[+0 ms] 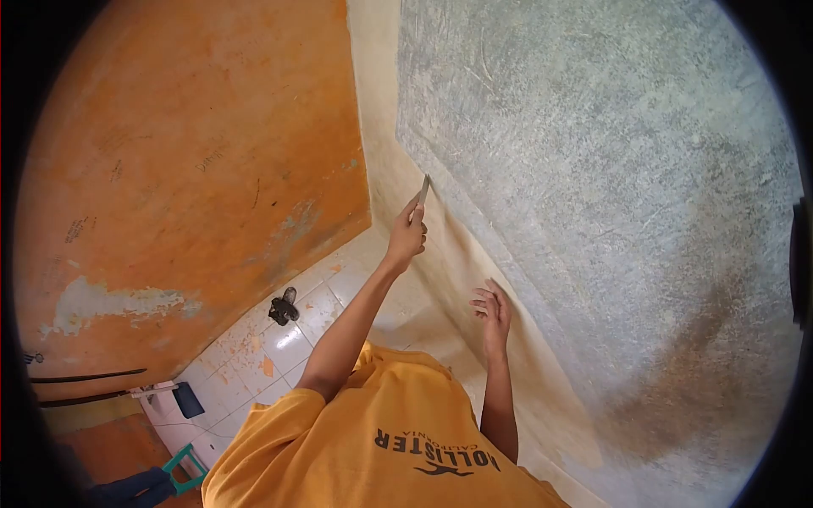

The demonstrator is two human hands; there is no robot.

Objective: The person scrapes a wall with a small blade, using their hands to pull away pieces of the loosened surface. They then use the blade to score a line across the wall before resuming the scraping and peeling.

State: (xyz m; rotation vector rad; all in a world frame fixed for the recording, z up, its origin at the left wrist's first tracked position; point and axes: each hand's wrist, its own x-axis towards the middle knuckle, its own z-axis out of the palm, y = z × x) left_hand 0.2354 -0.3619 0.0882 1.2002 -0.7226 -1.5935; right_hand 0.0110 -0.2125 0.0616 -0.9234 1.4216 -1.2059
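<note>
The head view shows the scraper (pixel 426 186) in the left hand (pixel 406 240), its tip at the border where pale paint (pixel 375 102) meets a grey patch (pixel 550 169) to the scraper's right. The left fingers are closed round the handle, pinching it low, which probably leaves the blade free to meet that border at a slant. Below and to the right of the scraper, the right hand (pixel 495 317) is raised with loosely bent, slightly parted fingers and nothing visible in them; perhaps it is there to steady the body, though I cannot tell whether it touches the wall. An orange wall (pixel 212 152) stands left of the scraper. Below and left of the scraper, orange flakes (pixel 268 367) lie on the tiled floor (pixel 288 343), seemingly just where they landed.
</note>
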